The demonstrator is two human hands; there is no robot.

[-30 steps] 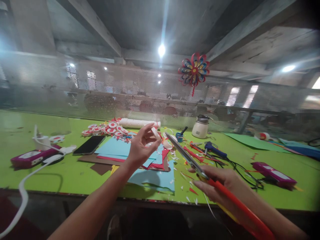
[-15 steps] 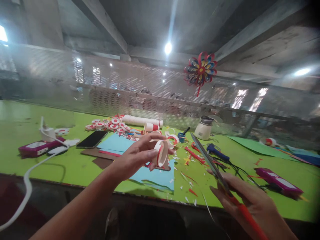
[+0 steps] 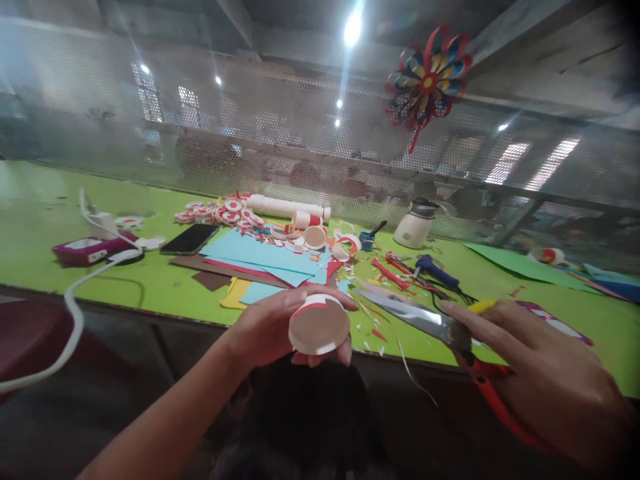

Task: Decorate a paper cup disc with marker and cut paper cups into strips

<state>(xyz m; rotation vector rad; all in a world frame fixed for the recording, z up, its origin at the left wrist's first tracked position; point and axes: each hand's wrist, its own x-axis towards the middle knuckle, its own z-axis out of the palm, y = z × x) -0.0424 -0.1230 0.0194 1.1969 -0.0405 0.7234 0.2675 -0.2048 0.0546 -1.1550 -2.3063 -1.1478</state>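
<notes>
My left hand (image 3: 270, 327) is closed around a short piece of paper cup (image 3: 320, 327), white with a red band at its top edge, its round face turned toward me. To the right, my right hand (image 3: 535, 360) grips a pair of scissors (image 3: 425, 317) with red-orange handles. Their blades point left toward the cup piece, apart from it. On the table behind lie blue paper sheets (image 3: 250, 257), cut cup rings (image 3: 345, 247) and small red and white scraps (image 3: 379, 333).
A black phone (image 3: 190, 239), a purple box (image 3: 93, 249) with a white cable (image 3: 75, 307), and a pile of red-and-white discs (image 3: 233, 212) are at left. A stack of cups (image 3: 287, 207), a glue gun (image 3: 437, 270) and a cream jug (image 3: 415, 227) stand farther back. A paper flower (image 3: 429, 83) hangs above.
The view has tilted down. The cup piece has turned from side-on to show its round face. The scissors have swung lower, with the blades now more level and pointing left.
</notes>
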